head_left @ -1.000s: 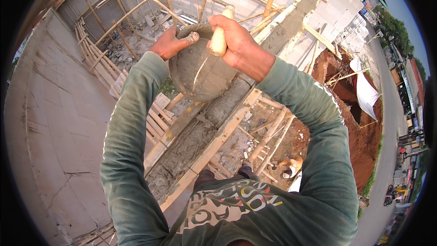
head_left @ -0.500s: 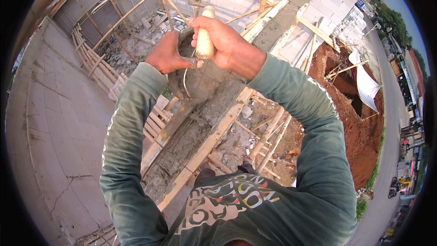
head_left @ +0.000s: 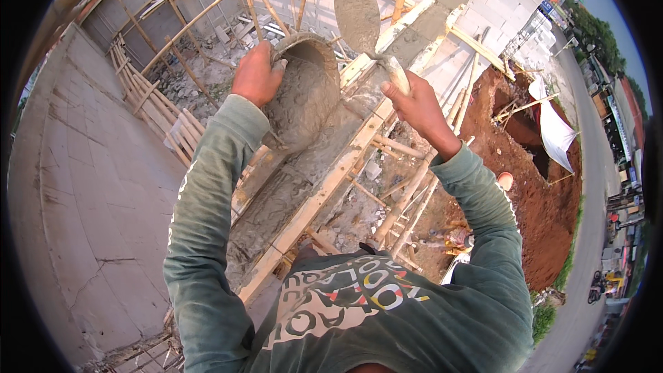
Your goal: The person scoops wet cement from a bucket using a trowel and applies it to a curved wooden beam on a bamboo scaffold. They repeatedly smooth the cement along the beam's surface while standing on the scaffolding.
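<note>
My left hand (head_left: 257,77) grips the rim of a mortar-caked bucket (head_left: 314,52), its thumb over the edge. The bucket is tilted over a long timber form (head_left: 330,197), and grey wet concrete (head_left: 286,200) lies in the channel below its mouth. In my right hand (head_left: 420,105) is the wooden handle of a trowel (head_left: 357,15). Its rounded blade, smeared with grey mix, points up and away, to the right of the bucket and apart from it. The bucket's underside is hidden.
Bamboo poles (head_left: 407,190) brace the form from below on the right. A grey block wall (head_left: 103,186) rises at left, beside a bamboo rack (head_left: 148,100). Red soil with a dug pit (head_left: 528,124) lies at right, near a road (head_left: 599,166). Rubble covers the ground below.
My right hand has moved right and down with the trowel, away from the bucket, and the blade has turned its flat face into view. My left hand now grips the bucket's rim, and the bucket's mouth shows.
</note>
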A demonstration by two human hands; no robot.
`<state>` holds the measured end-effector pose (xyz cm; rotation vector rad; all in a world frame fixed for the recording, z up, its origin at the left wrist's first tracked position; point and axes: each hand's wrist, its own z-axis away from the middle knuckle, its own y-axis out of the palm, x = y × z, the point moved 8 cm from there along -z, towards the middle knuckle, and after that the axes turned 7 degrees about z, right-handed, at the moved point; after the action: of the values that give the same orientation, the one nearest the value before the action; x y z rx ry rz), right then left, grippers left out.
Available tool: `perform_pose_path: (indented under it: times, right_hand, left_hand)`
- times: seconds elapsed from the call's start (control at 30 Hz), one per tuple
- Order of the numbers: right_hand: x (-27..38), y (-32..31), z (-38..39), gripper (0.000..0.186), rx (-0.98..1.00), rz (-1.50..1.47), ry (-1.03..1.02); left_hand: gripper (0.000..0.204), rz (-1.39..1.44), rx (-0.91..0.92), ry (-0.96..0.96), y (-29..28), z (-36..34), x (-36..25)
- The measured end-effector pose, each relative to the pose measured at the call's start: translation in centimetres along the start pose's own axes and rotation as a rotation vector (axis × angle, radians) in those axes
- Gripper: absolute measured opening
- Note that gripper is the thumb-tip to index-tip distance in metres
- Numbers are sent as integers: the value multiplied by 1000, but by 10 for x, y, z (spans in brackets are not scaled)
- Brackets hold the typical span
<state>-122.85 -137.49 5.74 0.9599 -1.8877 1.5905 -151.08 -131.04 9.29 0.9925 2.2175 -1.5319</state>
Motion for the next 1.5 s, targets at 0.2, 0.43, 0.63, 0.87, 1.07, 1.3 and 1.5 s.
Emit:
perform_pose_path:
  times: [0.2,0.43,0.63,0.87,1.07,1.3,1.5]
  right_hand:
    - [-15,2,43,27,-250,761,-358]
    - [-34,54,-12,33,-131,912,-258]
    - [-32,85,-1,30,22,738,-333]
    - [-5,55,26,27,-2,821,-478]
    - [12,32,5,30,-371,893,-535]
    - [-16,93,-4,37,-19,762,-444]
    - [-10,70,30,37,-54,822,-648]
  left_hand:
    - [30,-136,-76,-60,2,3,-12]
    - [30,-167,-89,79,1,19,-26]
    - [31,-132,-93,128,1,21,-29]
    - [30,-132,-71,113,2,20,-28]
    - [32,-181,-50,94,7,24,-30]
    - [32,-185,-60,136,10,39,-43]
    - [24,-290,-93,133,11,43,-49]
